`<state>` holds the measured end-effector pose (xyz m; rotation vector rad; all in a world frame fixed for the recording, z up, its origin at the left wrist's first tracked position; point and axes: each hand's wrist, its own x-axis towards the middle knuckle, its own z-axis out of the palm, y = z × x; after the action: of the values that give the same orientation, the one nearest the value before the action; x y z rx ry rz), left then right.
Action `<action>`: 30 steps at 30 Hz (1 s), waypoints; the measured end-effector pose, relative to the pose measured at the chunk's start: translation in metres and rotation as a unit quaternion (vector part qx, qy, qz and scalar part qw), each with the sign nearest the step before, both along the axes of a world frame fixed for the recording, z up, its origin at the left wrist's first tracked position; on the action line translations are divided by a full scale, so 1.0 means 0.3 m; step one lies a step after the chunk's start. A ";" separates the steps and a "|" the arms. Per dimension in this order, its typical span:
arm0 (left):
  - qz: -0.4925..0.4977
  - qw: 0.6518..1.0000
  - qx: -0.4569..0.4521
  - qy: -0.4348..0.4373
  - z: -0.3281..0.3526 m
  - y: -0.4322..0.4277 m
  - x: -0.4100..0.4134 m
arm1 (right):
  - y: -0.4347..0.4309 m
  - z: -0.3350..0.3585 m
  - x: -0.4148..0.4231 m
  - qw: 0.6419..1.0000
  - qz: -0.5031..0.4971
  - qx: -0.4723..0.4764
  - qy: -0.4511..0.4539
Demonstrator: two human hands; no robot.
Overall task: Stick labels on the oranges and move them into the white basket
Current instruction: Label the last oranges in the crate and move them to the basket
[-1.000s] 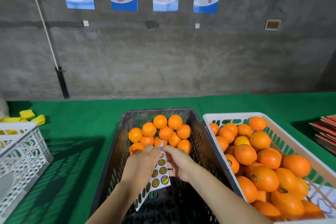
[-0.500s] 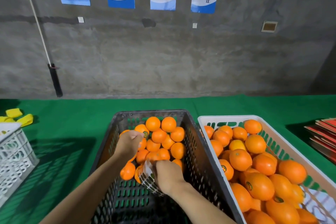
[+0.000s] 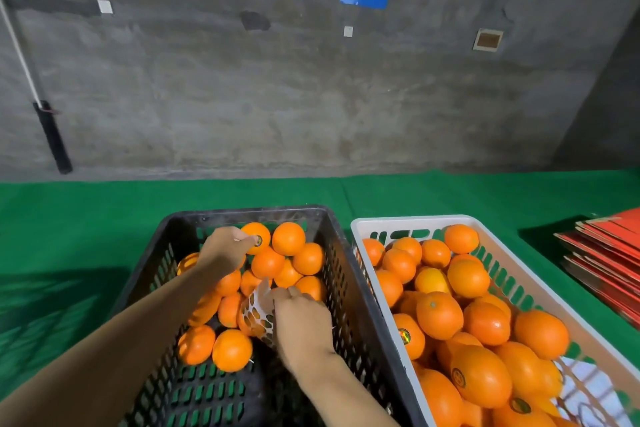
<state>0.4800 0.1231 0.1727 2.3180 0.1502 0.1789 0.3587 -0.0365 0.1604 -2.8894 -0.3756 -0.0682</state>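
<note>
Head view, L hand (image 3: 227,248): I see fingertips pressing label on top orange (image 3: 257,238), fingers curled.
R hand (image 3: 301,317): grips label sheet (image 3: 258,312), mostly peeled.
Black crate (image 3: 349,288): oranges unlabelled.

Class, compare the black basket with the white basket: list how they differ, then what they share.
The black basket is dark and only part full; the white basket is pale and heaped. Both hands, the left hand and the right hand, work inside the black basket; none is in the white one. Both are slotted crates holding oranges on green cloth.
</note>
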 end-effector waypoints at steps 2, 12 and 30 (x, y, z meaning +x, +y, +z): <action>0.015 0.999 0.042 -0.014 -0.004 -0.003 0.018 | -0.001 -0.002 0.016 1.000 -0.007 0.008 -0.002; 0.050 0.962 0.263 -0.057 0.013 -0.012 0.010 | -0.017 0.019 0.056 0.982 -0.089 0.163 -0.020; -0.054 0.978 0.194 -0.061 -0.026 0.015 -0.032 | -0.051 0.027 0.090 0.925 -0.182 0.310 0.127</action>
<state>0.4704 0.1277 0.1649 2.6853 -0.0814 0.3170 0.3858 -0.0519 0.1685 -2.2579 0.2054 0.1084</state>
